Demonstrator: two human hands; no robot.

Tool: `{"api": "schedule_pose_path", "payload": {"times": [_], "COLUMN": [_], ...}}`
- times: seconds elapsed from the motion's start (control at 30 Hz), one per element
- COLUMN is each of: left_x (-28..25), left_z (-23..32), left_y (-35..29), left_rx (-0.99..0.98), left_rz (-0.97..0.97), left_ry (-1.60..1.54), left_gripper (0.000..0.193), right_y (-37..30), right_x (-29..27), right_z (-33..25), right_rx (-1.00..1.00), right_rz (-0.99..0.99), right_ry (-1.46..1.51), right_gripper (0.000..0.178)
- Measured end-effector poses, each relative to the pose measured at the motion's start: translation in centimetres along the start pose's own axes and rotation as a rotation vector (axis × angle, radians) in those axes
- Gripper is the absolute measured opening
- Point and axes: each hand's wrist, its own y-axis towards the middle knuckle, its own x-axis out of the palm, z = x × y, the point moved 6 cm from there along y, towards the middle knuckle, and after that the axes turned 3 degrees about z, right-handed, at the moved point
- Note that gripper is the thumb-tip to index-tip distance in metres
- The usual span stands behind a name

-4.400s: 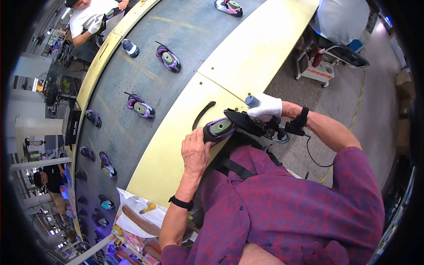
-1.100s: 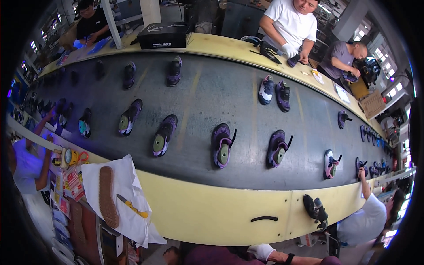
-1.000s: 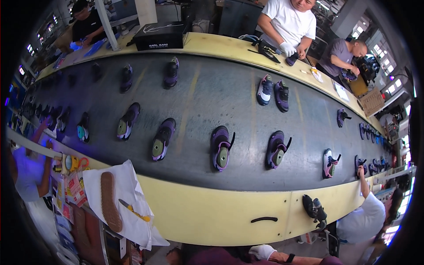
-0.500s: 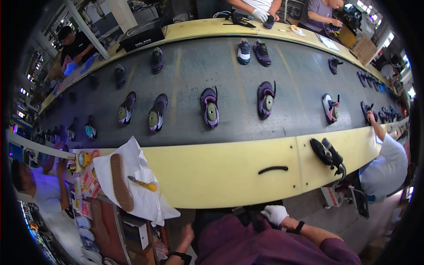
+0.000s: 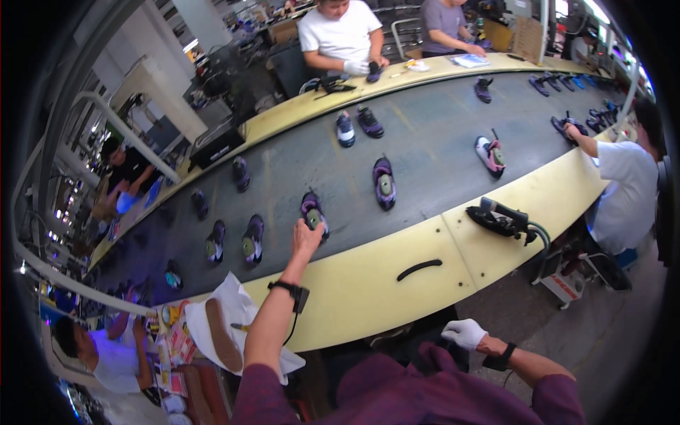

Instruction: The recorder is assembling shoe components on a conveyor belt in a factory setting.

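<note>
The left hand [image 5: 306, 239] touched the near end of a purple shoe [image 5: 310, 204] on the grey belt [image 5: 347, 173], fingers partly curled, grip unclear; 2 shoes [image 5: 253, 237] lay left. The gloved right hand [image 5: 464, 333] was loosely curled, contents hidden.

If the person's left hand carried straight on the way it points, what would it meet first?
Most likely the black-and-purple shoe on the grey belt: the left hand's fingers already overlap its heel, though contact is hard to judge.
</note>
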Motion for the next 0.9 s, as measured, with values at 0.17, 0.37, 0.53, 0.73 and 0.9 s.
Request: {"api": "schedule_pose_path", "payload": {"times": [0.17,0.37,0.53,0.73,0.9], "left_x": [7.1,5.7,-1.0,-1.4,-0.6], "left_z": [-5.8,-6.8,-1.4,5.4,7.6], "left_y": [7.8,5.0,-4.0,-22.6,-24.4], "left_rx": [-0.208,-0.393,-0.065,0.672,0.741], "left_rz": [-0.071,-0.252,-0.467,-0.433,-0.585], "left_ry": [0.056,-0.487,-0.633,-0.124,-0.252], "left_gripper": [0.097,0.082,0.057,0.069,0.056], "right_y": [-5.2,-7.4,-0.8,11.5,15.1], "right_x": [-5.1,-4.5,-5.1,-4.9,-0.7], "right_z": [2.4,2.6,-5.6,-15.7,-15.6], "right_rx": [0.098,0.256,-0.076,-0.551,-0.61], "right_rz": [0.13,0.067,0.104,0.407,0.292], "right_ry": [0.016,0.147,0.199,0.02,-0.222], "right_gripper": [0.021,0.024,0.018,0.022,0.015]}}
